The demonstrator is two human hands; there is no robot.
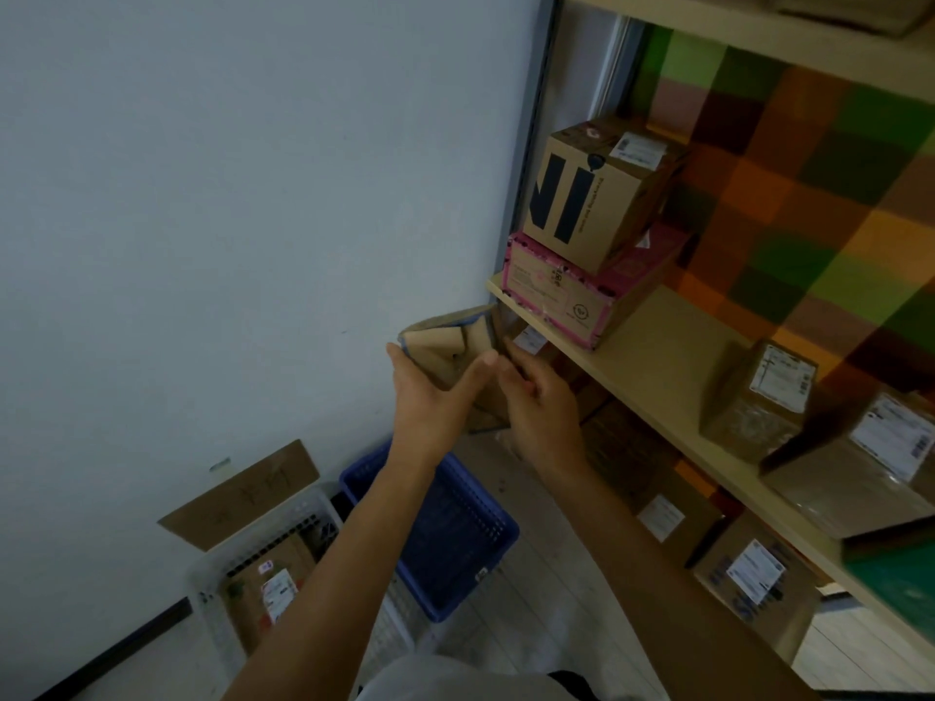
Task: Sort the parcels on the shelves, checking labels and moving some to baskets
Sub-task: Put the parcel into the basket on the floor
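A small brown cardboard parcel [450,341] with blue tape on its edge is held in the air just left of the shelf end. My left hand [430,392] grips it from the left and below, thumb across its front. My right hand [536,402] holds its right side with curled fingers. Below stand a blue basket [455,528] and a white basket [303,518] with a labelled brown parcel [268,589] inside.
On the wooden shelf [657,356] a brown box [592,189] sits on a pink box [566,296]; more labelled boxes [759,402] stand to the right. The lower shelf holds several parcels [754,574]. A cardboard sign [243,493] leans on the white wall.
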